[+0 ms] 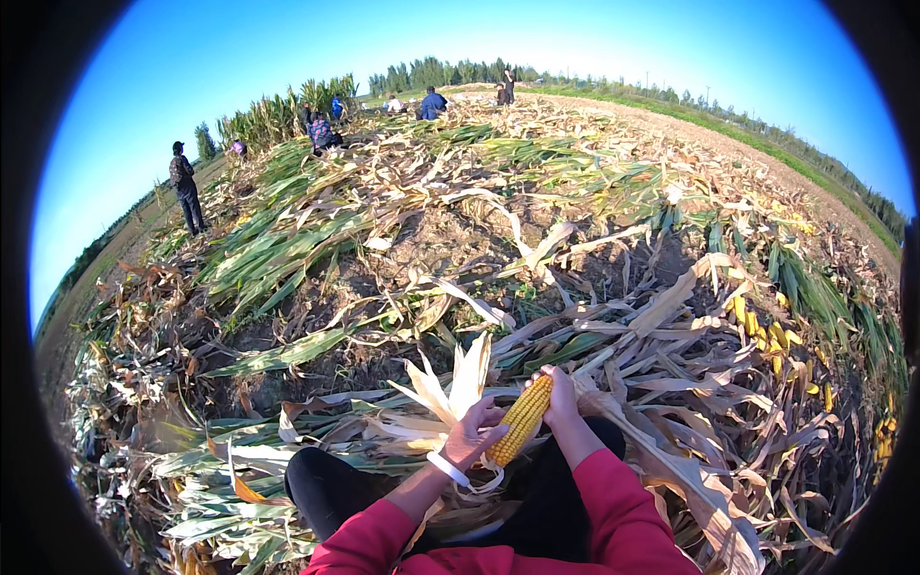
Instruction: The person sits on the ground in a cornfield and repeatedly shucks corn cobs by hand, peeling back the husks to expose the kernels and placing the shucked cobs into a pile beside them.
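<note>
A bare yellow ear of corn (523,420) lies slanted between my hands, above my lap. My right hand (560,395) grips its upper end, the fingers curled around it. At its lower left side is my left hand (472,433), with a white band on the wrist; its fingers are spread and the fingertips are close to or against the kernels. Pale peeled husk leaves (460,381) stand up just beyond my left hand. A few husk strips hang below the ear near the left wrist.
Dry corn stalks and leaves (675,402) cover the ground around my legs. Husked yellow ears (776,338) lie in a scattered row at the right. Green stalks (280,244) lie ahead to the left. Several people sit or stand farther off, one standing person (187,188) at the left.
</note>
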`<state>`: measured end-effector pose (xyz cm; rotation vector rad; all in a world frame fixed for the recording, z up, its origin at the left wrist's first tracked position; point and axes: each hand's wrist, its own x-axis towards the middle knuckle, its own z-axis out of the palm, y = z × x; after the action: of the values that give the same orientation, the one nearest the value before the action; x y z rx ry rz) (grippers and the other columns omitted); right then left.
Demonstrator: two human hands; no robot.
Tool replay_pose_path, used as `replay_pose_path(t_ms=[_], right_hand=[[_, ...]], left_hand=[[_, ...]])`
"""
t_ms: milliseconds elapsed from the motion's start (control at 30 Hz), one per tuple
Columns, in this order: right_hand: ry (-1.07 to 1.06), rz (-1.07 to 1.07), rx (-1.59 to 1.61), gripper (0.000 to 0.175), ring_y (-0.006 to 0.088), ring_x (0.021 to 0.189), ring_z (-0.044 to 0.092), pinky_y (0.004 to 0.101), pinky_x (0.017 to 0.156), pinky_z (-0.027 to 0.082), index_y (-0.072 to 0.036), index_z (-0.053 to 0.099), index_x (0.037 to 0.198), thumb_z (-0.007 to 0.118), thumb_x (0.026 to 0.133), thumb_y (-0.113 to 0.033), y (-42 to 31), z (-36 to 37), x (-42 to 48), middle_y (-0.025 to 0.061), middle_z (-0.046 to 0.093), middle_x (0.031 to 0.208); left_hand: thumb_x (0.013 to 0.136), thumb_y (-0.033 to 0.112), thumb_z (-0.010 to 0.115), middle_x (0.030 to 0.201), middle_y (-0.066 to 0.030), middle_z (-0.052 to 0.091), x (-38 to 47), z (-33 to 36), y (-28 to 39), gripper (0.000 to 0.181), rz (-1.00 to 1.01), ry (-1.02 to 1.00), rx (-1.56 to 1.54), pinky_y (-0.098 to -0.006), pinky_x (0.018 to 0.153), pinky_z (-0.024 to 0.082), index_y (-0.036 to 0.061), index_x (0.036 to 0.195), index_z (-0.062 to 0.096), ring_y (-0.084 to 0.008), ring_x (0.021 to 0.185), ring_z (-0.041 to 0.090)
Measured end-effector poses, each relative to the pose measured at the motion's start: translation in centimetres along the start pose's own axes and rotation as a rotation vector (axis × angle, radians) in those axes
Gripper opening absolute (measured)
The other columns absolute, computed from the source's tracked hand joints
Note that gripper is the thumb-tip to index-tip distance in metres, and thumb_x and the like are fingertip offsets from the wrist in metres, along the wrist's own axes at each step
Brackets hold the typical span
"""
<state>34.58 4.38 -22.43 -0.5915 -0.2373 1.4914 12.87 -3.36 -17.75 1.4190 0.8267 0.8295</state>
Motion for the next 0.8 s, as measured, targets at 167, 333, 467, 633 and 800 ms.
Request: replay_pose_path(t_ms=[167, 333, 467, 633, 800], right_hand=[[0.014, 0.034, 0.083, 0.011, 0.0259, 0.068, 0.057, 0.0436, 0.069, 0.051, -0.01, 0.053, 0.089, 0.057, 0.09, -0.019, -0.5, -0.4, 0.6, 0.0067, 0.056, 0.078], [-0.023, 0.011, 0.086, 0.013, 0.0257, 0.068, 0.057, 0.0435, 0.067, 0.05, -0.01, 0.053, 0.091, 0.061, 0.088, -0.019, -0.8, 0.3, 0.1, 0.0066, 0.055, 0.078], [0.049, -0.022, 0.006, 0.013, 0.0261, 0.065, 0.056, 0.0438, 0.064, 0.05, -0.01, 0.052, 0.093, 0.059, 0.089, -0.02, -0.7, 0.5, 0.0, 0.0074, 0.055, 0.078], [0.066, -0.109, -0.13, 0.012, 0.0267, 0.065, 0.057, 0.0435, 0.062, 0.05, -0.009, 0.051, 0.093, 0.057, 0.09, -0.019, 0.0, 0.4, -0.1, 0.0088, 0.055, 0.078], [0.05, -0.221, -0.173, 0.011, 0.025, 0.067, 0.058, 0.0419, 0.065, 0.053, -0.008, 0.051, 0.094, 0.055, 0.093, -0.018, 0.0, -0.1, -0.4, 0.0078, 0.055, 0.08]], left_hand=[[0.092, 0.027, 0.07, 0.139, -0.0203, 0.051, -1.3, 1.0, 0.3, 0.085, -0.125, -0.011, -0.195, -0.0354, 0.105, 0.042, -0.0032, 0.153, 0.019, -0.0245, 0.126, 0.053], [0.091, 0.024, 0.073, 0.105, -0.0069, 0.064, -1.3, 0.8, -0.6, 0.063, -0.135, -0.274, -0.14, -0.0291, 0.085, 0.052, 0.0, 0.14, 0.041, -0.013, 0.091, 0.063], [0.091, 0.028, 0.073, 0.091, -0.0024, 0.066, -1.8, 1.0, -3.5, 0.04, -0.108, -0.251, -0.03, -0.0266, 0.079, 0.051, 0.003, 0.117, 0.056, -0.0112, 0.083, 0.063], [0.091, 0.024, 0.07, 0.09, -0.0024, 0.067, -2.1, 0.0, -8.3, 0.03, -0.294, -0.252, 0.043, -0.028, 0.08, 0.05, 0.0029, 0.11, 0.06, -0.0111, 0.082, 0.061], [0.092, 0.021, 0.068, 0.088, -0.002, 0.065, -3.5, 1.7, -5.7, 0.027, -0.207, -0.011, 0.11, -0.0296, 0.075, 0.05, 0.0028, 0.111, 0.06, -0.0116, 0.077, 0.06]])
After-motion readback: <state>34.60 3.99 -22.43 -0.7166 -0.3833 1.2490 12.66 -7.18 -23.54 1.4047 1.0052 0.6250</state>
